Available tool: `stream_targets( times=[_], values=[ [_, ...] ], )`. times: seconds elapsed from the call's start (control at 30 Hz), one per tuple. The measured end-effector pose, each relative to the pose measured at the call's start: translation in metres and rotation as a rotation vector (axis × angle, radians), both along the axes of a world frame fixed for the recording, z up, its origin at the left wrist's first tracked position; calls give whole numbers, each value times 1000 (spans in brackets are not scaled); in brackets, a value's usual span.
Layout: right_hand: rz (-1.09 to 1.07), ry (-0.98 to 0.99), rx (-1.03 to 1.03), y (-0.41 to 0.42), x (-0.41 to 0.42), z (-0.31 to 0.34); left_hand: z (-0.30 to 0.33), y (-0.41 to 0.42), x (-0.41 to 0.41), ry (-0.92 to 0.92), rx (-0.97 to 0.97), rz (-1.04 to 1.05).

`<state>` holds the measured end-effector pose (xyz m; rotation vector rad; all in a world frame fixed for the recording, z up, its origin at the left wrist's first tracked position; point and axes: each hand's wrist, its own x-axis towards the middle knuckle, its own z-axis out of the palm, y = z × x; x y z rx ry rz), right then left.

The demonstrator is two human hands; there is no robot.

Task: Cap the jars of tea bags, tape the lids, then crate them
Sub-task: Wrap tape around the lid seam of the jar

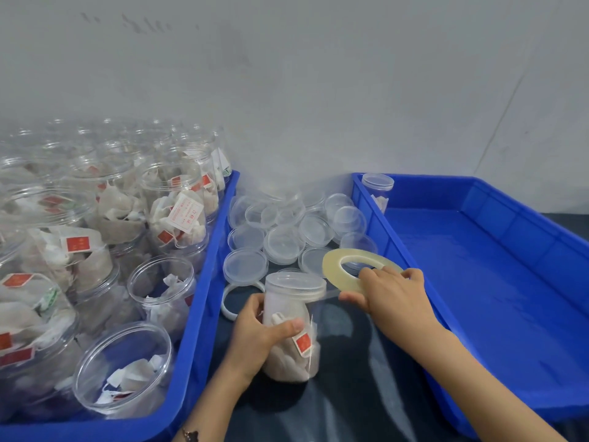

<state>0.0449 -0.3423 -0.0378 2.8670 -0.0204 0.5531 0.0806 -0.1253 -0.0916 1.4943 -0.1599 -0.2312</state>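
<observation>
A: Where's the jar (pixel 291 327) rn?
B: Upright on the dark tabletop (pixel 353 393), btwn the two blue crates. Tea bags inside, clear lid (pixel 295 283) on top.
A: Left hand (pixel 258 334)?
B: Wrapped round the jar's body, thumb across the front, fingers curled behind.
A: Right hand (pixel 389 295)?
B: Holding the tape roll (pixel 358 269), fingers curled over its near edge, thumb below. Roll sits tilted, just right of the lid. A clear strip runs from the roll to the lid's rim.
A: Left crate (pixel 204 314)?
B: Packed w/ open jars (pixel 124 368) of tea bags, no lids on the near ones.
A: Right crate (pixel 414 250)?
B: One capped jar (pixel 377 189) in the far left corner.
A: Spare lids (pixel 283 240)?
B: Loose pile on the tabletop behind the jar, btwn the crates. Also a white ring (pixel 231 301) just left of the jar, partly hidden by the hand.
</observation>
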Motion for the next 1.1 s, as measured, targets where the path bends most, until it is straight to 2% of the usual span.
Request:
stream_targets(
  times=[0.33, 0.5, 0.6, 0.7, 0.77, 0.87, 1.0, 1.1],
  values=[
    [40, 163, 241, 7, 6, 16, 7, 7, 2, 32, -130, -183],
    [72, 251, 282, 11, 11, 18, 11, 7, 1, 5, -166, -250],
    [95, 367, 306, 13, 13, 21, 9, 10, 0, -11, -147, -349],
    [86, 452, 332, 9, 11, 25, 6, 10, -3, 35, -150, -422],
    [65, 477, 320, 10, 8, 27, 9, 6, -5, 88, -156, -421],
    [28, 491, 278, 16, 3, 25, 10, -1, 1, 153, -120, -305],
    [4, 510, 215, 21, -2, 24, 8, -1, 7, 129, -12, -251],
    [-14, 547, 214, 23, -5, 22, 3, 0, 7, 171, 2, -221]
  ],
)
